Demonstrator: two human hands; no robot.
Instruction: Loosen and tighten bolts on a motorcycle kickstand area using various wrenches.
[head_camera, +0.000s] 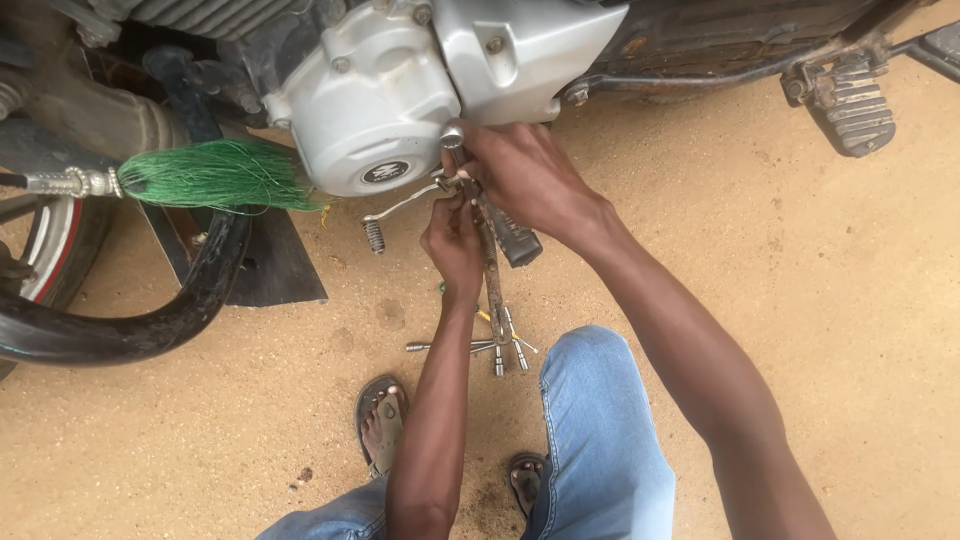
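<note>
You crouched on the sandy ground (800, 300) beside a motorcycle, and both of your hands met just under its silver engine cover (365, 100). Your right hand (525, 175) came in from the right, its fingers curled shut around the upper end of a long metal tool (492, 270) whose shaft ran down toward your knees; the top of that tool sat against the lower edge of the engine cover. Your left hand (453, 240) rose from below, fingers pinched together on the shaft of the gear shift lever (400, 207), right where the lever met the tool. The lever reached out to the left and ended in a ribbed peg (374, 237) hanging above the ground. A black rubber footpeg (517, 243) poked out from beneath your right hand, touching the tool's shaft. On the ground between your hands and your jeans-covered knee (600, 400) lay a small cluster of metal wrenches (490, 347), crossing one another. Your sandalled left foot (382, 425) stood near them. To the left, a green tassel (215, 175) hung off a chrome fitting above the curved black exhaust pipe (150, 325), and a rear footrest (858, 105) folded out near the top right corner of the ground in view.
</note>
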